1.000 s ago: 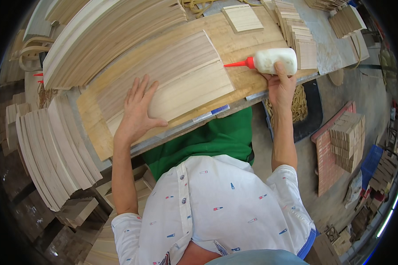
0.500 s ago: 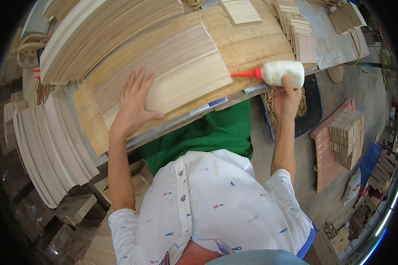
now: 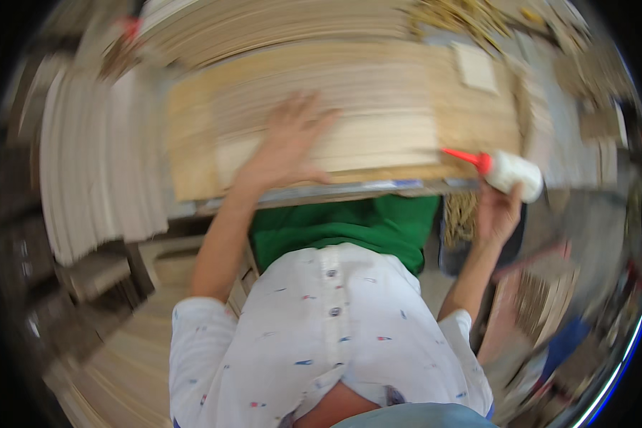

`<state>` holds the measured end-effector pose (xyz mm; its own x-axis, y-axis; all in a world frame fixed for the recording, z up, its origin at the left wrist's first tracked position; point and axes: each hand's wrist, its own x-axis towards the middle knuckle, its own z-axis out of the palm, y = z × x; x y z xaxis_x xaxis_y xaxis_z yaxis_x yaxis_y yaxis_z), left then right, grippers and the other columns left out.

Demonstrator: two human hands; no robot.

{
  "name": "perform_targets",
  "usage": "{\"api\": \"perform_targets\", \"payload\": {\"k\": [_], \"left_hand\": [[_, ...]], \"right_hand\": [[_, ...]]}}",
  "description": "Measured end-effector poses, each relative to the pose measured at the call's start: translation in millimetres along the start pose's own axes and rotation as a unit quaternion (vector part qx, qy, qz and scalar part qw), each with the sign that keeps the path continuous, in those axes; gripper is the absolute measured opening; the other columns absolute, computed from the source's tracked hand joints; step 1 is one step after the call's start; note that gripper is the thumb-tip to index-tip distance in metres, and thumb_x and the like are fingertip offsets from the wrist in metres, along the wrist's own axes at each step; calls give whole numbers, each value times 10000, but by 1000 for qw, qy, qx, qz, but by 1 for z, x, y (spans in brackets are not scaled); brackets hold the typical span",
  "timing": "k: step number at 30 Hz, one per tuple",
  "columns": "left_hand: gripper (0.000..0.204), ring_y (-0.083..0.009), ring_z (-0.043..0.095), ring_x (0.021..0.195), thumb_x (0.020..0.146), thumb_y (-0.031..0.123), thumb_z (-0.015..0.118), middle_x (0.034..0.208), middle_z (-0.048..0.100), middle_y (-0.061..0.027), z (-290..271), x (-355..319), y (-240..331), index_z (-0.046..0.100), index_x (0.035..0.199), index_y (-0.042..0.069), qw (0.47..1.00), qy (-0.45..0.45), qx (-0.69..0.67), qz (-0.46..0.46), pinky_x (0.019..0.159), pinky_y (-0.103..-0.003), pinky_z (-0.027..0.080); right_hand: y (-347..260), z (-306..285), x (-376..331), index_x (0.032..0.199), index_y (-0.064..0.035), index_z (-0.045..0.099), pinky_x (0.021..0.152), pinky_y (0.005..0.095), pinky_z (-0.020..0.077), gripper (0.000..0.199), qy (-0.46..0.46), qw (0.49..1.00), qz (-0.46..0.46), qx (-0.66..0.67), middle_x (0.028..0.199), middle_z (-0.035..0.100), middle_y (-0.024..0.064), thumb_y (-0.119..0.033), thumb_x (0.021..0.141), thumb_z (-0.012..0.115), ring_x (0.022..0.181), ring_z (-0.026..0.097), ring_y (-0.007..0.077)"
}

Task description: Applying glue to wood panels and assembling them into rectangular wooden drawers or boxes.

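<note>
A white glue bottle (image 3: 514,176) with a red nozzle lies tilted in my right hand (image 3: 498,212), its fingers wrapped round it. The nozzle tip points left, at the near right corner of a stack of wooden boards (image 3: 378,135); whether it touches the wood I cannot tell. My left hand (image 3: 287,146) rests flat on the left part of these boards, fingers spread and a little blurred. The boards lie side by side or stacked on a yellowish plywood sheet (image 3: 190,153) on the bench.
Long boards (image 3: 299,25) are stacked along the bench's far side. More boards (image 3: 96,157) stand at the left. A small pale wooden piece (image 3: 476,68) and yellow rubber bands (image 3: 464,18) lie far right. A dark bin (image 3: 458,221) stands below the bench edge at right.
The view has swung, so the bench now lies level and both hands appear farther right and lower. The bottle's nozzle stays near the boards' right edge, and it now tilts down to the right.
</note>
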<state>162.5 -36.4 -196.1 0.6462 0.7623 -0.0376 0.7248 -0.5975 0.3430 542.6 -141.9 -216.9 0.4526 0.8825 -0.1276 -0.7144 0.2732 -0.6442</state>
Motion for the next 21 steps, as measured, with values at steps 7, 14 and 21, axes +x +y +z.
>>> {"api": "perform_targets", "payload": {"k": [7, 14, 21], "left_hand": [[1026, -378, 219, 1385, 531, 491, 803, 1474, 310, -165, 20, -11, -5, 381, 1404, 154, 991, 117, -57, -8, 1118, -530, 189], [915, -298, 341, 1307, 448, 401, 828, 1353, 443, -96, 33, -15, -8, 521, 1270, 143, 978, 177, -106, -25, 1119, -491, 180], [983, -281, 375, 1315, 426, 316, 857, 1344, 492, -102, 40, -19, -8, 466, 1307, 122, 961, 219, -167, -19, 1121, -444, 217]], "right_hand": [[83, 135, 26, 1355, -77, 397, 1067, 542, 355, 612, -184, 971, 114, -96, 1355, 475, 126, -201, 837, 698, 1260, 454, 316], [206, 248, 20, 1314, -8, 412, 993, 442, 425, 634, -427, 834, 265, -227, 1247, 539, 120, -163, 792, 736, 1154, 533, 254], [251, 283, -9, 1250, 19, 487, 977, 405, 431, 581, -505, 731, 309, -340, 1157, 587, 139, -107, 752, 759, 1097, 564, 253]]}}
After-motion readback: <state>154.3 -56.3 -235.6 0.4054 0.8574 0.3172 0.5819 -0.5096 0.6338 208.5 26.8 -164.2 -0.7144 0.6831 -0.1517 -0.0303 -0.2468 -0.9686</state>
